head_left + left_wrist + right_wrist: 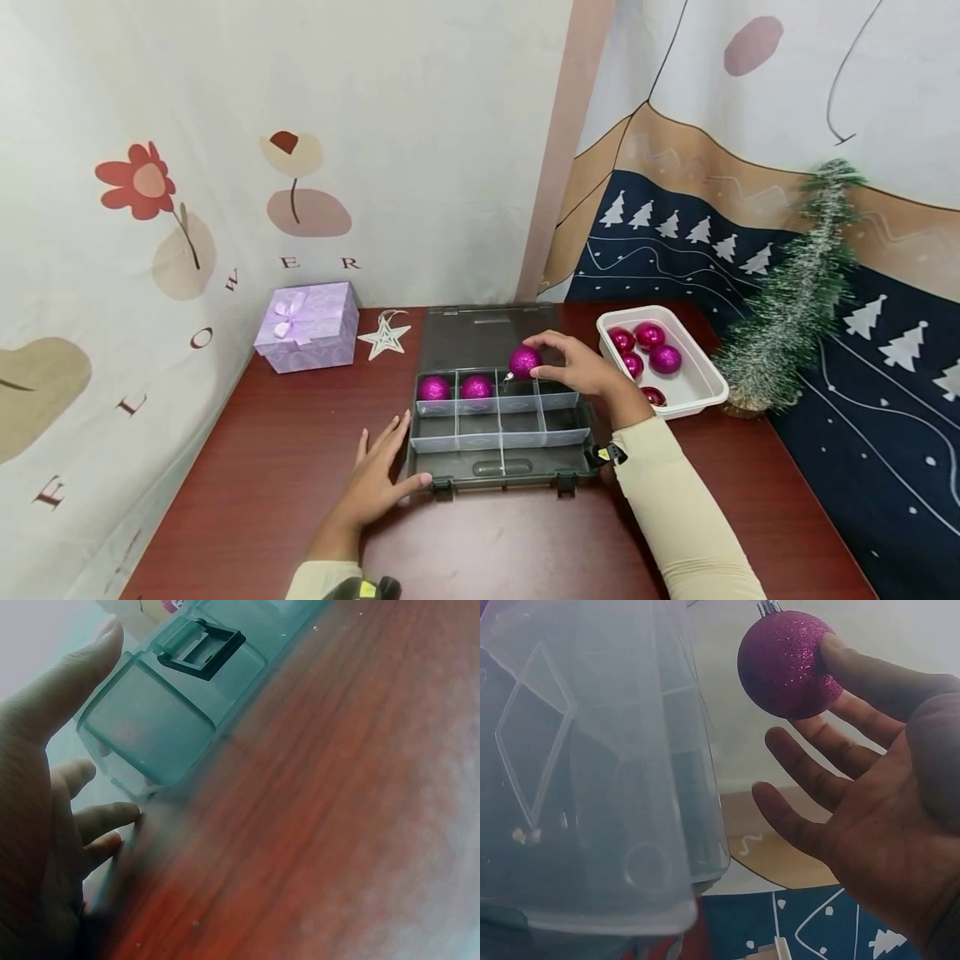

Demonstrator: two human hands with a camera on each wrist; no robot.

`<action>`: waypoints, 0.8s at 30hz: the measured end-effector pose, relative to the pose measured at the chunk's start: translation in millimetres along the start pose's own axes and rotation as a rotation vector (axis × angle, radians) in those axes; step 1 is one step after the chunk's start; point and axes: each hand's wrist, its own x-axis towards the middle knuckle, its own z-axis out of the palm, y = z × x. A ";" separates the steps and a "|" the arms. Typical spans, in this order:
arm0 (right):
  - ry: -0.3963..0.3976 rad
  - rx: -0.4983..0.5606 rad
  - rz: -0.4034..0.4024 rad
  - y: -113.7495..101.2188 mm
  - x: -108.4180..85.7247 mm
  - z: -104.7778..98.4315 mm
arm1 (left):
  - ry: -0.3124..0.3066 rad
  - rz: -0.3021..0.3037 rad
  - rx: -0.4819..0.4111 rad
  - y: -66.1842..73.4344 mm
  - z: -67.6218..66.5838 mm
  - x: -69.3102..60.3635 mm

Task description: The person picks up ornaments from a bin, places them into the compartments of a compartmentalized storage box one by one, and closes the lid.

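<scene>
A glittery magenta Christmas bauble (pixel 524 362) with a silver cap is pinched between the thumb and fingers of my right hand (pixel 576 364), above the back row of a compartment box (pixel 501 483). In the right wrist view the same bauble (pixel 789 666) hangs clear of the box wall (pixel 592 772). Two more glitter baubles, one (pixel 434 388) in the back-left compartment and one (pixel 476 387) beside it, sit in the box. My left hand (pixel 378 475) lies at the box's left front corner, fingers spread, thumb by the front edge; in the left wrist view its fingers look straight.
A white tray (pixel 708 392) at the right holds several shiny and glitter baubles. Behind it stands a small frosted Christmas tree (pixel 795 292). The box's dark lid (pixel 487 337) lies open at the back. A lilac gift box (pixel 318 337) and a white star ornament (pixel 385 337) are at the back left.
</scene>
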 end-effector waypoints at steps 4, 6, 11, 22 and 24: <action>-0.001 0.025 -0.005 1.2 1.8 2.7 | 0.002 0.000 -0.006 1.3 -0.4 -0.9; -0.003 0.032 -0.007 1.2 2.2 3.6 | 0.003 0.000 -0.006 1.9 -0.7 -0.8; -0.013 0.025 -0.026 2.8 3.1 5.5 | 0.005 0.003 -0.003 2.5 -0.9 -0.1; -0.064 0.006 0.029 5.7 9.3 10.4 | 0.004 -0.002 -0.007 0.8 1.2 -1.0; -0.071 0.009 0.047 6.4 9.9 11.5 | 0.005 -0.005 -0.012 1.4 0.7 -0.7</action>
